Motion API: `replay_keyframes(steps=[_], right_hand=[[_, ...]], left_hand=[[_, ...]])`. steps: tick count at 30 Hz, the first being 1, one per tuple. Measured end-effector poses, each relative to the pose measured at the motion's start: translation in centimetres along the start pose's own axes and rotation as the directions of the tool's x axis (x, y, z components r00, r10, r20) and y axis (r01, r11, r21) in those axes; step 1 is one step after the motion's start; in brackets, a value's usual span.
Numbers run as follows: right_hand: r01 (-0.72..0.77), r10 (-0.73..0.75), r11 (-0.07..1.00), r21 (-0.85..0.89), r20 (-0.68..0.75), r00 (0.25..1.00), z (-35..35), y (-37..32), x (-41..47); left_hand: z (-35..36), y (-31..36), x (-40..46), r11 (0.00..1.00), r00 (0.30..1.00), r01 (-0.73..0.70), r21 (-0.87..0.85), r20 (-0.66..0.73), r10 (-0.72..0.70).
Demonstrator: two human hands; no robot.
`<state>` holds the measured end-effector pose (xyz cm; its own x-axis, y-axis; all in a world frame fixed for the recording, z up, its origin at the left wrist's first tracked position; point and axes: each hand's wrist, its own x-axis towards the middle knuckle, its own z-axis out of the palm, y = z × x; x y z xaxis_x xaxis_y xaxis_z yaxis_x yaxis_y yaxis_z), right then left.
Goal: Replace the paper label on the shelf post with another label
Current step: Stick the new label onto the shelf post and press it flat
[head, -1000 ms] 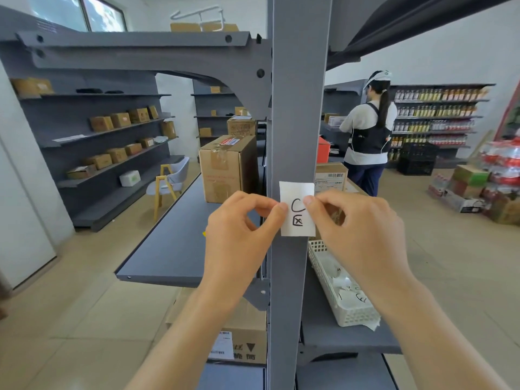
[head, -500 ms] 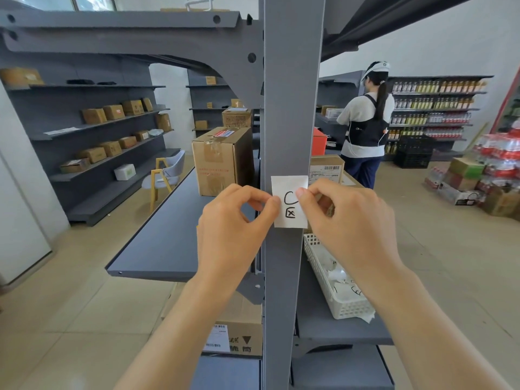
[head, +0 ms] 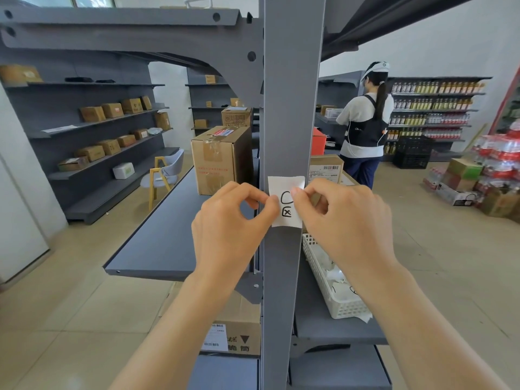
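A small white paper label (head: 287, 213) with black hand-drawn marks lies flat on the front of the grey shelf post (head: 291, 108) at chest height. My left hand (head: 229, 223) pinches the label's left edge between thumb and forefinger. My right hand (head: 344, 220) has its fingertips on the label's right edge, near the upper mark. Both hands cover part of the paper's sides. A white plastic basket (head: 319, 273) holding several more paper labels sits on the shelf just right of the post, partly behind my right wrist.
A taped cardboard box (head: 221, 160) stands on the grey shelf (head: 168, 235) left of the post, another box (head: 326, 168) behind it on the right. A person (head: 364, 128) stands with their back to me at far shelves. A yellow-legged chair (head: 163, 175) is in the left aisle.
The view has shifted slightly. My two hands have drawn closer together on the label, the right fingertips sliding further onto the paper. The label stays on the post.
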<state>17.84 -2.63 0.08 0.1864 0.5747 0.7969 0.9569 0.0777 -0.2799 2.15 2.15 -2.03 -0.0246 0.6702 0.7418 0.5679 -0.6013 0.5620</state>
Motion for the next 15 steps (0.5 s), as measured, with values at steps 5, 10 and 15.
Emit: replay_keyframes(steps=[5,10,15], right_hand=[[-0.132,0.134,0.991,-0.034,0.079,0.988,-0.6,0.5,0.4],[-0.107,0.096,0.984,0.145,0.087,0.992,-1.1,0.6,1.1],[-0.055,0.044,0.99,0.128,0.085,0.995,-0.8,0.4,2.5]], left_hand=[[0.0,-0.2,0.5,0.999,1.0,-0.006,0.035,0.027,0.005],[-0.4,-0.8,1.5,0.968,0.99,0.081,-0.238,0.132,-0.05],[-0.8,-0.2,3.1,0.964,0.986,0.033,-0.265,0.167,0.012]])
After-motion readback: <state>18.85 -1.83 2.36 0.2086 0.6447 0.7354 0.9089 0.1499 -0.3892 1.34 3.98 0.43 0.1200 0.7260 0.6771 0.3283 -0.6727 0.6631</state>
